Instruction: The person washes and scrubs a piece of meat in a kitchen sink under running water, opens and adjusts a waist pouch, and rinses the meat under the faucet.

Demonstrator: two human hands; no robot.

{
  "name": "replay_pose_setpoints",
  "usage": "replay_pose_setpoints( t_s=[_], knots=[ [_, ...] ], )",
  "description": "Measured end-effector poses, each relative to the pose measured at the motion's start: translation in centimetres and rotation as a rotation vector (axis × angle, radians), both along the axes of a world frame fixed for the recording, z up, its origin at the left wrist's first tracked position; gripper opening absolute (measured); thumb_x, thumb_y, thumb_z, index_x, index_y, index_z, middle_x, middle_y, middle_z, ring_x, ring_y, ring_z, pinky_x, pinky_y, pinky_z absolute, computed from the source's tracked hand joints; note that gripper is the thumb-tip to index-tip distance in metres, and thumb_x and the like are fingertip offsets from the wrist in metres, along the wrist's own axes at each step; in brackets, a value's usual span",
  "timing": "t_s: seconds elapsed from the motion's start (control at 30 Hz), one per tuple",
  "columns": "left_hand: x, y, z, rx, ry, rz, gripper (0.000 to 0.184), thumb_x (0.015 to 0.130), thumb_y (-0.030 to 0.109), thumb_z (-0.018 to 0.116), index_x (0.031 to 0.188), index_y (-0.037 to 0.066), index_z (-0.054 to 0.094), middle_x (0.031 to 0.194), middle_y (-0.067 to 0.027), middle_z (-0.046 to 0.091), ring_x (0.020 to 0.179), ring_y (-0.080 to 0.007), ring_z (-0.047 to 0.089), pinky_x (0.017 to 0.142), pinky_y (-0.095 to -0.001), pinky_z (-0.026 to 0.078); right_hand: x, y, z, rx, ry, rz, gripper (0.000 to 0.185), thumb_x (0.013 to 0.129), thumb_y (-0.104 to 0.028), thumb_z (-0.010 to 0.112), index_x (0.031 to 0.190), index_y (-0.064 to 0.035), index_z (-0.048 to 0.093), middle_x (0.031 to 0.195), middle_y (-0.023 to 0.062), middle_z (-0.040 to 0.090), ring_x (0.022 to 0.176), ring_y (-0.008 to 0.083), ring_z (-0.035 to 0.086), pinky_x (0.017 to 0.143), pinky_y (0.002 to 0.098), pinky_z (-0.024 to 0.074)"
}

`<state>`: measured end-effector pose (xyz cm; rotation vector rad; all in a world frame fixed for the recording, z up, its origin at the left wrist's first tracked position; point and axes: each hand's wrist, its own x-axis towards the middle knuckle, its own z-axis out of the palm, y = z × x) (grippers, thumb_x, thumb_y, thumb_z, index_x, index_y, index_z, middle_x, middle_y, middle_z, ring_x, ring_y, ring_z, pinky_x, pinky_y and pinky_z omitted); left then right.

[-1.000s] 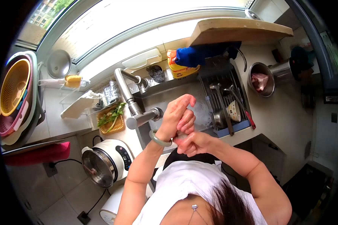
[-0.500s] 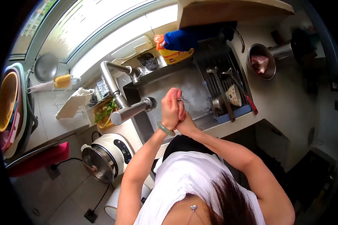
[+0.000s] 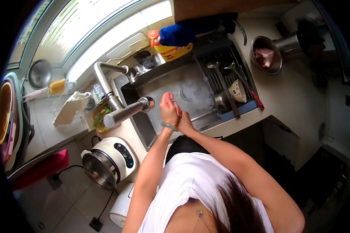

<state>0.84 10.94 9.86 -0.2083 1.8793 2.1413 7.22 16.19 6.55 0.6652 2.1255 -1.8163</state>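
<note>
My left hand (image 3: 169, 110), with a pale green bangle on its wrist, is closed against my right hand (image 3: 185, 122) over the near part of the metal sink (image 3: 175, 87). The fingers are curled and pressed together. Whatever lies between the palms, if anything, is hidden. To the left of my hands the steel faucet (image 3: 124, 112) reaches over the sink edge. A rack (image 3: 243, 112) at the sink's right side holds ladles (image 3: 221, 83) and a patterned bowl (image 3: 238, 91).
A steel bowl (image 3: 276, 64) with raw meat (image 3: 263, 57) sits on the right counter. Behind the sink stands a yellow bottle (image 3: 173, 51) beside blue cloth (image 3: 178, 34). A white cooker (image 3: 122, 155) is at lower left, near a basket with greens (image 3: 101, 116).
The view has shifted, so the sink and faucet appear farther left. My hands have changed from loosely overlapping with curled fingers to a tighter clasp, and show smaller and farther left.
</note>
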Motion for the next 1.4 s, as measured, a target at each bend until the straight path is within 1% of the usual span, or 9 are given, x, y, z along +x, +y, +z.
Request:
replay_pose_setpoints(
  t_s=[0.1, 0.2, 0.37, 0.5, 0.83, 0.97, 1.2, 1.3, 1.4],
  knots=[
    [-1.4, -0.4, -0.7, 0.145, -0.335, 0.086, 0.029, 0.095, 0.033, 0.036, 0.080, 0.008, 0.039, 0.047, -0.0017, 0.034, 0.029, -0.0116, 0.029, 0.029, -0.0292, 0.030, -1.7, -0.1, -0.4, 0.020, -0.118, -0.074, 0.019, 0.061, -0.009, 0.065, 0.061, 0.0029, 0.050, 0.060, 0.0169, 0.058, 0.053, 0.0235, 0.057, 0.050, 0.0360, 0.0431],
    [-3.2, -0.9, 2.6, 0.326, -0.398, -0.122, 0.024, 0.093, 0.031, 0.040, 0.086, 0.009, 0.043, 0.056, -0.0052, 0.043, 0.043, -0.0151, 0.043, 0.039, -0.0305, 0.040, -3.1, 3.1, 5.0, -0.700, -0.379, 0.244, 0.028, 0.059, -0.001, 0.062, 0.058, -0.0117, 0.036, 0.049, -0.0032, 0.032, 0.034, 0.0083, 0.025, 0.033, 0.0260, 0.0143],
    [-4.0, 0.1, 13.3, 0.668, -0.565, -0.586, 0.039, 0.093, 0.043, 0.031, 0.094, 0.005, 0.042, 0.065, -0.0110, 0.053, 0.061, -0.0205, 0.054, 0.059, -0.0305, 0.048, -3.5, 4.5, 12.9, -1.487, -0.488, 0.817, 0.032, 0.063, 0.004, 0.064, 0.055, -0.0117, 0.037, 0.048, -0.0024, 0.036, 0.037, 0.0065, 0.027, 0.035, 0.0222, 0.0166],
    [-3.0, -0.5, 18.6, 0.992, -0.302, -0.955, 0.028, 0.096, 0.029, 0.032, 0.084, 0.004, 0.037, 0.039, -0.0038, 0.039, 0.033, -0.0148, 0.040, 0.031, -0.0227, 0.034, -2.4, 2.5, 15.0, -1.736, -0.413, 1.025, 0.040, 0.061, 0.010, 0.070, 0.056, -0.0102, 0.035, 0.051, -0.0056, 0.029, 0.041, 0.0043, 0.027, 0.037, 0.0224, 0.0172],
    [-1.4, 0.1, 16.0, 0.480, -0.159, -0.362, 0.025, 0.096, 0.021, 0.037, 0.083, 0.001, 0.044, 0.038, -0.0005, 0.032, 0.026, -0.0073, 0.027, 0.027, -0.0217, 0.024, -1.5, 3.5, 15.1, -0.575, -0.087, 0.272, 0.023, 0.056, 0.004, 0.056, 0.052, -0.0092, 0.037, 0.048, -0.0033, 0.036, 0.039, 0.0070, 0.032, 0.036, 0.0248, 0.0180],
    [-0.4, 0.7, 9.4, 0.237, 0.014, -0.213, 0.024, 0.096, 0.024, 0.036, 0.084, 0.004, 0.042, 0.038, -0.0004, 0.031, 0.026, -0.0080, 0.026, 0.027, -0.0219, 0.022, -0.3, 2.2, 7.7, -0.113, 0.200, 0.124, 0.012, 0.060, -0.005, 0.063, 0.059, 0.0018, 0.053, 0.057, 0.0129, 0.058, 0.056, 0.0185, 0.058, 0.053, 0.0339, 0.0426],
    [0.4, -0.8, -3.4, -0.315, 0.153, -0.030, 0.026, 0.091, 0.028, 0.049, 0.097, 0.003, 0.048, 0.072, -0.0041, 0.050, 0.066, -0.0152, 0.048, 0.065, -0.0258, 0.042, -1.6, 4.8, 2.9, -0.341, -0.434, 0.336, 0.036, 0.068, -0.015, 0.065, 0.099, -0.0013, 0.054, 0.071, 0.0060, 0.052, 0.066, 0.0153, 0.051, 0.058, 0.0266, 0.0414],
    [1.8, -2.7, -1.7, -0.652, 0.276, -0.101, 0.029, 0.085, 0.026, 0.059, 0.100, 0.002, 0.050, 0.086, -0.0062, 0.052, 0.074, -0.0158, 0.050, 0.070, -0.0286, 0.044, -0.4, 4.6, 1.4, 0.075, 0.394, 0.186, 0.045, 0.070, -0.021, 0.066, 0.108, -0.0022, 0.051, 0.085, 0.0074, 0.053, 0.069, 0.0194, 0.051, 0.056, 0.0295, 0.0459],
    [2.2, -5.1, -1.4, -0.387, 0.012, -0.214, 0.035, 0.081, 0.024, 0.064, 0.106, 0.004, 0.051, 0.098, -0.0081, 0.053, 0.083, -0.0154, 0.053, 0.072, -0.0293, 0.047, -0.1, 6.3, 2.6, -0.073, 0.189, 0.191, 0.036, 0.081, -0.017, 0.058, 0.115, -0.0053, 0.054, 0.098, 0.0071, 0.051, 0.082, 0.0140, 0.051, 0.064, 0.0232, 0.0464]
  ],
)
